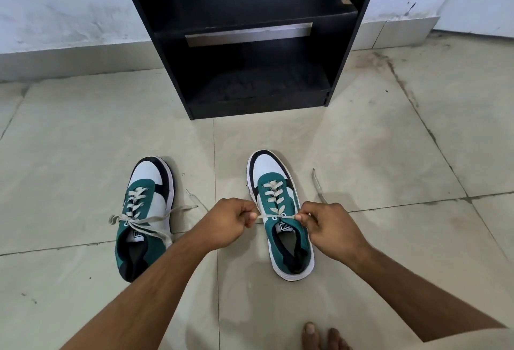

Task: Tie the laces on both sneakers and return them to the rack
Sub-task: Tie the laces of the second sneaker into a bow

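Two green, white and black sneakers stand on the tiled floor, toes pointing at the rack. The left sneaker (pixel 144 210) has its off-white laces knotted, with the ends trailing sideways. The right sneaker (pixel 281 210) has its lace (pixel 274 216) pulled taut across the top eyelets. My left hand (pixel 226 223) pinches one lace end left of the shoe. My right hand (pixel 328 224) pinches the other end on the right; a loose tail (pixel 318 185) lies on the floor beyond it. The black shoe rack (pixel 250 43) stands ahead with bare shelves.
The rack stands against a white wall (pixel 69 7) with a pale skirting. Beige floor tiles (pixel 361 141) with dark grout lines spread around the shoes. Bare toes (pixel 319 335) show at the bottom edge, right of centre.
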